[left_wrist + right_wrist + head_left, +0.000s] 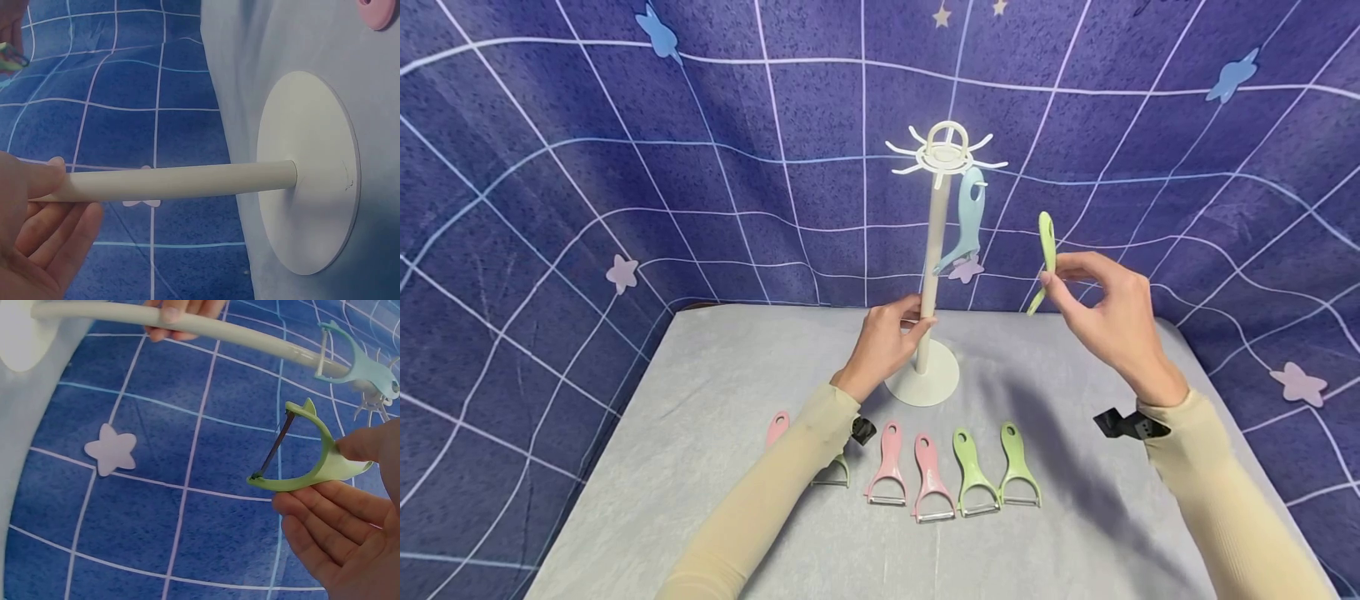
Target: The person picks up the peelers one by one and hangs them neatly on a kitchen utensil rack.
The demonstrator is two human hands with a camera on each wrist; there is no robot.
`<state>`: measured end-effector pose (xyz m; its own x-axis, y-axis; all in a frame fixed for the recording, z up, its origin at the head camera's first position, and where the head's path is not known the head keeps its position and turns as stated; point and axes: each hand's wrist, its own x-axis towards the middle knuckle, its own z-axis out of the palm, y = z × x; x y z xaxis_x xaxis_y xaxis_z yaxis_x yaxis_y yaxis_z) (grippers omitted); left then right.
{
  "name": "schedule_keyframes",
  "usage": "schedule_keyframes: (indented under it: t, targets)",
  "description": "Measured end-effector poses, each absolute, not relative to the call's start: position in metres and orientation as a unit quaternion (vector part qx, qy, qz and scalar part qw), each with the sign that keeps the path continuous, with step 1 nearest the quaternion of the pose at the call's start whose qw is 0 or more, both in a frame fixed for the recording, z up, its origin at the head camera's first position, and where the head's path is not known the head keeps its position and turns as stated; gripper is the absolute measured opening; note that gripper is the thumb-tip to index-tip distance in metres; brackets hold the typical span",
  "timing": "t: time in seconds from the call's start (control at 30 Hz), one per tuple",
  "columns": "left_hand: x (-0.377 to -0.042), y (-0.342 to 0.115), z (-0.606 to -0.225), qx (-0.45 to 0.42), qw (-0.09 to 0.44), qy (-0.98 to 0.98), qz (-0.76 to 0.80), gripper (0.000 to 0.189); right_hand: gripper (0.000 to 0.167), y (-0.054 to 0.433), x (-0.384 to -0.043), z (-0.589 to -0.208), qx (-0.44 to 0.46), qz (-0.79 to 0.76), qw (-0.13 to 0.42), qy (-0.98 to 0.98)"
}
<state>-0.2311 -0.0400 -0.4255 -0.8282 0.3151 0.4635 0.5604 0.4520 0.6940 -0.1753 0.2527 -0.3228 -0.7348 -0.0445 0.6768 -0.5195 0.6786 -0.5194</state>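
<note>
My left hand (883, 337) grips the pole of a cream stand (936, 242) low down, above its round base (306, 181). Between thumb and fingers of my right hand (1108, 312) is a green peeler (331, 465), held in the air to the right of the stand. In the right wrist view its blade and U-shaped head point away from the palm. A light blue peeler (972, 208) hangs by its handle hole from one hook of the stand's top ring (946, 157). The other hooks around the ring are bare.
On the grey-covered table (700, 400) lie pink peelers (891, 446) and green peelers (1012, 450) in a row in front of the stand. My left sleeve (775, 483) partly hides a pink and a green one. A blue grid-patterned cloth (737, 208) rises behind.
</note>
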Motion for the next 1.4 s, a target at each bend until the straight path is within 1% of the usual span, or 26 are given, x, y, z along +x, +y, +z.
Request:
schedule_keyframes:
  t: [0.27,0.5,0.83,1.4]
  targets:
    - [-0.231,-0.040,-0.426,-0.260,0.135,-0.841,-0.455,0.016,0.019,0.245,-0.184,-0.305,0.186,0.365,0.333,-0.849]
    - [-0.231,-0.041,-0.426,-0.264,0.130,-0.838,-0.460,0.016,0.019,0.235,-0.190,-0.289,0.202,0.382,0.330,-0.839]
    - [-0.231,-0.040,-0.428,-0.262,0.136,-0.838,-0.459,0.016,0.020,0.223,-0.199,-0.274,0.226,0.387,0.327,-0.832]
    - [-0.232,-0.040,-0.430,-0.264,0.140,-0.837,-0.459,0.015,0.022,0.209,-0.210,-0.265,0.233,0.395,0.290,-0.840]
